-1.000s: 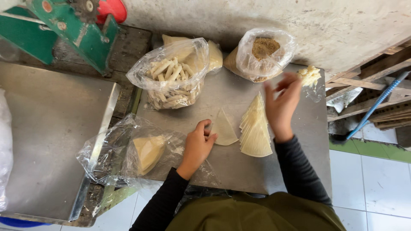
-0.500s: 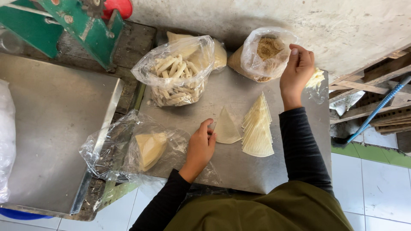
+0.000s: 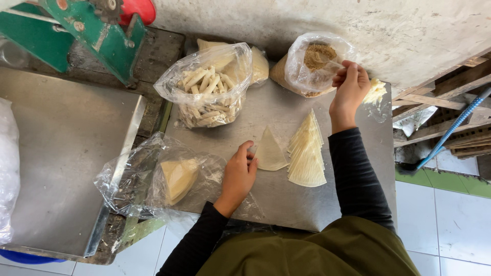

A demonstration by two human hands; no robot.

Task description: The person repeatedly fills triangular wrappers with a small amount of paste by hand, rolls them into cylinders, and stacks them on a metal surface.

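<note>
My left hand (image 3: 240,171) rests on the metal table (image 3: 286,199), fingertips pinning the left edge of a single triangular wrapper sheet (image 3: 271,152). A fanned stack of triangular wrappers (image 3: 308,153) lies just to its right. My right hand (image 3: 349,88) is raised at the rim of a clear bag of brown crumbly filling (image 3: 316,60), fingers pinched together at the opening; whether it holds any filling is hidden. A clear bag of rolled pale sticks (image 3: 209,92) stands at the table's back left.
An open plastic bag with more triangular wrappers (image 3: 176,176) lies left of my left hand. A green machine (image 3: 92,30) and a steel tray (image 3: 56,153) are at left. A pale lump (image 3: 376,92) sits by the right edge; wooden slats (image 3: 445,102) beyond.
My right hand has risen from above the wrapper stack to the mouth of the filling bag and pinched its fingers there. My left hand has stayed on the single wrapper.
</note>
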